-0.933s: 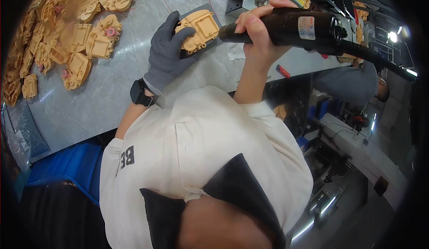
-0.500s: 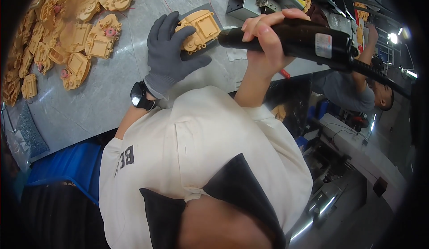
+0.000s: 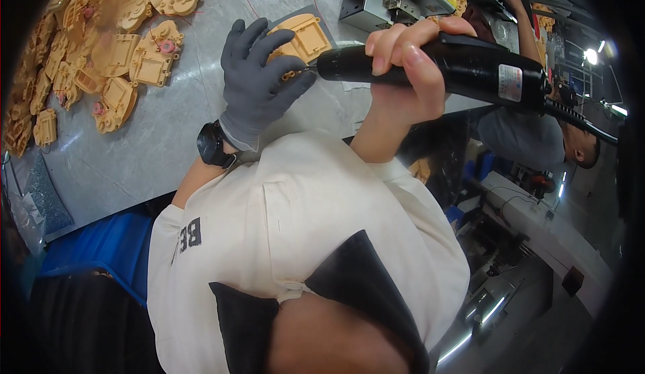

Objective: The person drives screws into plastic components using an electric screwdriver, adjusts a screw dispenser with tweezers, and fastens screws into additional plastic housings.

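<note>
By the bare right hand (image 3: 416, 72), a black electric screwdriver (image 3: 474, 68) is being gripped, the fingers wrapping around its barrel. Its thin tip is being brought between the thumb and forefinger of the gloved left hand (image 3: 259, 82), whose other fingers are being held spread; whether anything is being pinched there cannot be told. Beside these fingers, a yellow housing (image 3: 309, 38), partly covered by them, is being supported on a dark pad (image 3: 327, 23). Beyond it, a metal-cased device (image 3: 376, 1) is being kept on the grey table (image 3: 134, 166), whose left side is being covered by piled yellow parts (image 3: 121, 55).
</note>
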`<state>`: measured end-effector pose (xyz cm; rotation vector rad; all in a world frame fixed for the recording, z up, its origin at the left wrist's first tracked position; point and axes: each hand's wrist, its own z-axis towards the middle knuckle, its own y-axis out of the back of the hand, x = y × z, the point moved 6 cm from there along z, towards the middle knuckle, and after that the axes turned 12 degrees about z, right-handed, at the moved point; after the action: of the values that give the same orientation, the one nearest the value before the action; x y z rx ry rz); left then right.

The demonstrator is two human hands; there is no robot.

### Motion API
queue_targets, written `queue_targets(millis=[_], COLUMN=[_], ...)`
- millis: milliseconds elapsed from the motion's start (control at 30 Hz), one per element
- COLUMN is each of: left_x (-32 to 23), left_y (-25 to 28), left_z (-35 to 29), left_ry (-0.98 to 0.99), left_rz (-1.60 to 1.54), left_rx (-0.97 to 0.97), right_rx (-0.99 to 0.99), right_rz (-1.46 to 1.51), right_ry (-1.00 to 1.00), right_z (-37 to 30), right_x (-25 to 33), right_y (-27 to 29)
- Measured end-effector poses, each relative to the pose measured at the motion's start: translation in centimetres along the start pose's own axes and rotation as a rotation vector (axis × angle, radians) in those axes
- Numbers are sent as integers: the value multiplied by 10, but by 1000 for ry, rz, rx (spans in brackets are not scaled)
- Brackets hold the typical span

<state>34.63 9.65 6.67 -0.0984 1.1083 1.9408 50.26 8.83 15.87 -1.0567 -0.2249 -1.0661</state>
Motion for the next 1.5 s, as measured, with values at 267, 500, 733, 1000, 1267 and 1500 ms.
queue_targets(millis=[267,500,733,1000,1267,1500], left_x=[2,-2,-2,18,25,26], left_y=[-1,-1,-5,-29,-28,-29], left_z=[-3,-1,0,-14,-24,-24], left_ry=[-15,-30,-18,152,155,135], left_rz=[-33,-56,-49,84,156,112], left_rx=[19,46,61,174,154,118], right_rx=[-6,-24,58,32,32,65], right_rz=[42,44,-93,-374,-288,-387], right_ry=[-34,-30,-74,62,8,-84], right_z=[-1,-1,-3,5,3,8], right_x=[-1,3,4,1,-19,-30], right_y=[0,1,1,10,12,10])
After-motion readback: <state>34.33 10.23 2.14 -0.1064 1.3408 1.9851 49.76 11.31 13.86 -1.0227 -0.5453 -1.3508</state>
